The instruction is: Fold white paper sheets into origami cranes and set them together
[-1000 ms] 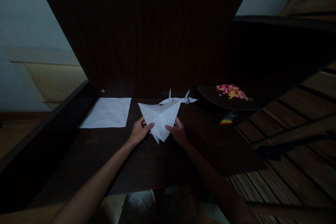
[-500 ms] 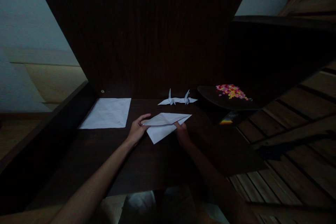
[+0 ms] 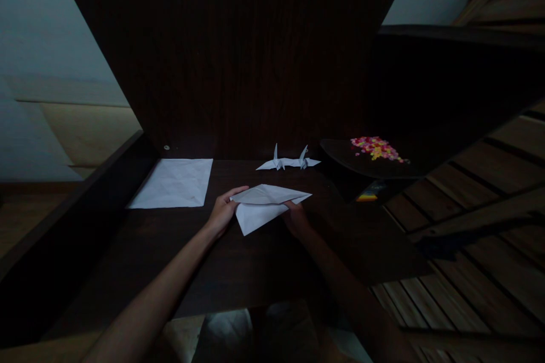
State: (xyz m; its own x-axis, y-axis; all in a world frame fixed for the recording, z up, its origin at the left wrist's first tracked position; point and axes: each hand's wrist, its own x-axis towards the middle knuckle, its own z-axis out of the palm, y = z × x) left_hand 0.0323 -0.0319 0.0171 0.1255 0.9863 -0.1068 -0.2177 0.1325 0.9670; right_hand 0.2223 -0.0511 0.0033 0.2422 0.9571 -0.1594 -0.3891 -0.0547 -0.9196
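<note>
Head view: folded white paper (image 3: 260, 216) pinched between both hands, mid-fold

Head view, the only one. The folded white paper was over the middle of the dark worktop (image 3: 238, 278), one loose corner pointing toward the near edge. The left hand (image 3: 221, 214) pinched its left end, a finger lying along the upper edge. The right hand (image 3: 297, 218) pinched it near the right tip, one digit tucked under the upper flap. Step in hand, as judged: sorting the layers, the flap not yet creased down. Next move probably called for keeping the left end steady while the right hand lined up the flap before any pressing.

A flat white sheet (image 3: 172, 184) lay at the worktop's far left corner. Two small folded paper figures (image 3: 272, 165) stood by the far edge, right of middle. Pink and yellow bits (image 3: 377, 148) were heaped on a dark rounded shelf (image 3: 340, 156) near the far right corner.

Hard to make out: light was dim. Most right-hand fingers were under the paper or lost in shadow; some left fingertips were behind it. Couldn't tell whether the paper touched the worktop. Both forearms (image 3: 164, 289) were cut off at the bottom. Bits too small to identify.
</note>
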